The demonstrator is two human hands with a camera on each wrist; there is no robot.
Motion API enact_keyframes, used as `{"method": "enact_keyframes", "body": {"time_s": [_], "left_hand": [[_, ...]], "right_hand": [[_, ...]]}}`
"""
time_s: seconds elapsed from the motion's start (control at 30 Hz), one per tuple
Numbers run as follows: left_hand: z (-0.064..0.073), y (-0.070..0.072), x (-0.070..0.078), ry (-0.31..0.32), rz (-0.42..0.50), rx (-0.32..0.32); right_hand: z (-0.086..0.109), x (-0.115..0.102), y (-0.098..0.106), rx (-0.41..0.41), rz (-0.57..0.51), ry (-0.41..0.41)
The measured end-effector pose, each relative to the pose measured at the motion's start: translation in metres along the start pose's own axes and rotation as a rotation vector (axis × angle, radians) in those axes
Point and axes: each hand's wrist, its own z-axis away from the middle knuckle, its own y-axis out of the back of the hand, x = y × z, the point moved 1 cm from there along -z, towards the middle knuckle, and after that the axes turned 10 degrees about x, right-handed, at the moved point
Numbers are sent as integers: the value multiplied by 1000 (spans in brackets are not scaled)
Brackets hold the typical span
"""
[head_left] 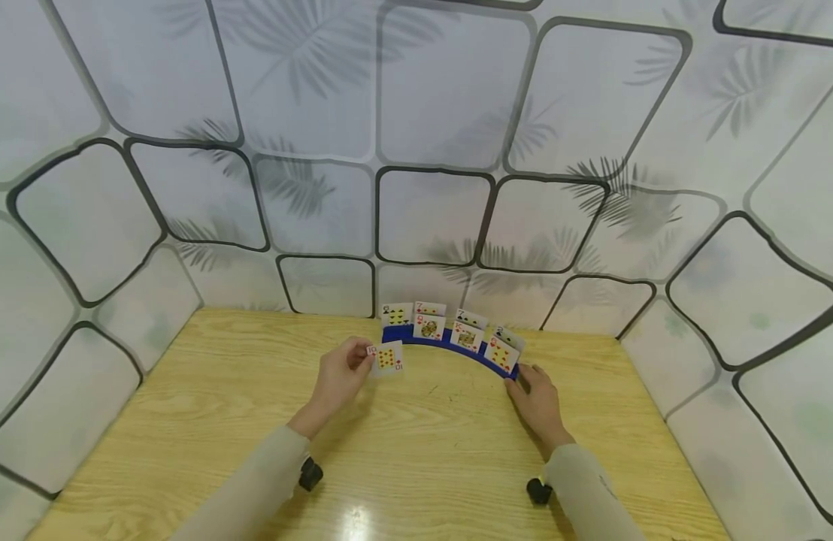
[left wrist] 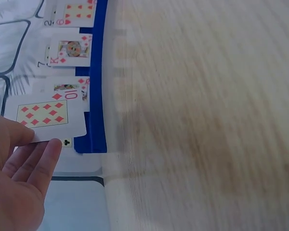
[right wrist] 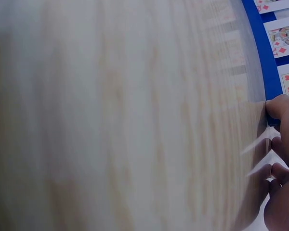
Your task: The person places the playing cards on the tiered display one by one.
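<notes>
A curved blue card holder [head_left: 428, 342] stands on the table with playing cards in two rows. Its front row shows a red queen [head_left: 430, 327], a king of diamonds [head_left: 466, 338] and a six of hearts [head_left: 501, 355]. Behind them rise a red seven [head_left: 431, 308], a black seven [head_left: 472, 318] and a black two [head_left: 510, 337]. At the left end is a clubs card [head_left: 397, 313]. My left hand [head_left: 340, 376] pinches a ten of diamonds [left wrist: 44, 114] by its edge, in front of that end. At the holder's right end, my right hand [head_left: 537, 403] grips the tip between thumb and fingers.
The wooden table [head_left: 430, 466] carries the holder near its back edge. A patterned wall covering [head_left: 433, 218] rises right behind the holder and also along both sides. Dark wrist devices [head_left: 311, 475] hang under the sleeves.
</notes>
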Motion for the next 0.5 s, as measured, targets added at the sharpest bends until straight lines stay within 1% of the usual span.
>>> {"method": "enact_keyframes", "body": {"time_s": [0.23,0.5], "left_hand": [[-15,-10,-5,30,-6,9],[-29,-20,-9,-19,-29,43]], "right_hand": [[-1,0,0,-4,0,-2],[-2,3,-2,16,-1,10]]}}
